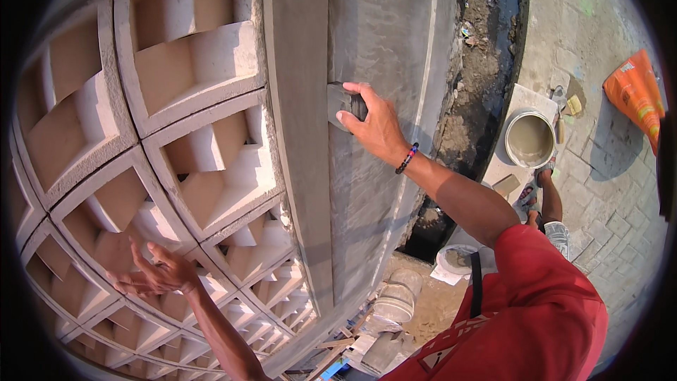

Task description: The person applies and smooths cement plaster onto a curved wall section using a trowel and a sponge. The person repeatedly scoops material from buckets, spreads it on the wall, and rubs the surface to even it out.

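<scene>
where right grip (pixel 379 122) curls, dark block (pixel 343 104) sits inside

My left grip (pixel 159 271) is in front of the lattice wall (pixel 137 123); right of that runs a strip (pixel 300 99), and beside it my right grip (pixel 352 107) has a hand tool (pixel 340 102) on the flat face (pixel 384 28). Farther right lies the ditch (pixel 476 63), then pavement (pixel 610 229), a bucket (pixel 508 142) on a board (pixel 525 100), left of a sack (pixel 635 95).

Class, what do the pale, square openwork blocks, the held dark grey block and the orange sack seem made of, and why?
Pale, square openwork blocks: probably concrete, matte, with grainy edges.
Held dark grey block: perhaps foam or rubber, from its dull dark side; unclear.
Orange sack: likely plastic, smooth-looking, vividly printed.
</scene>
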Demonstrator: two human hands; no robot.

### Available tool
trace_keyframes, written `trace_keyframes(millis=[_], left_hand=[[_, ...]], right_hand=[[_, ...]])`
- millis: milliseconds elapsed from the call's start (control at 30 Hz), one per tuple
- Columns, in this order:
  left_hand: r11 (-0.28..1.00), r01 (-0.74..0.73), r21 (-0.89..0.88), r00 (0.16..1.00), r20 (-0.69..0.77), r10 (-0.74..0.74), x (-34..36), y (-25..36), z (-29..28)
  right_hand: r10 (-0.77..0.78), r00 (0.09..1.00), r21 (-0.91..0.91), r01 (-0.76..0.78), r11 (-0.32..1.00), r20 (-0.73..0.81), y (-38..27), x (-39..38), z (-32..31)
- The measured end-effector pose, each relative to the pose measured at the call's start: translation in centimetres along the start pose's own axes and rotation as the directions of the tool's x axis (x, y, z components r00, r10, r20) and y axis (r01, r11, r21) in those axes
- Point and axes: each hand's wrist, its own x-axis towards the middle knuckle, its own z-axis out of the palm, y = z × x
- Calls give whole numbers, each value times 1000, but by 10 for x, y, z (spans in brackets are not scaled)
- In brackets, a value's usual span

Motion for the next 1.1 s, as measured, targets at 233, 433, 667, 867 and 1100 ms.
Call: trace_keyframes(millis=[233,433,667,867,1100], left_hand=[[1000,19,10,1000,8,-19,0,1,1],[999,4,44,1000,20,-4,-4,-10,2],[1000,28,5,999,22,-29,-2,0,2],[1000,22,3,1000,15,-22,-1,-3,2],[1000,7,14,1000,20,-8,-1,-5,-3]], right_hand=[[3,999,-39,-1,999,53,26,-44,21],[149,988,41,-148,988,-29,32,-36,-11],[-27,972,85,48,995,-233,-29,119,-81],[-224,965,80,237,968,-138,-66,191,-102],[-88,988,-64,80,995,-126,-86,169,-81]])
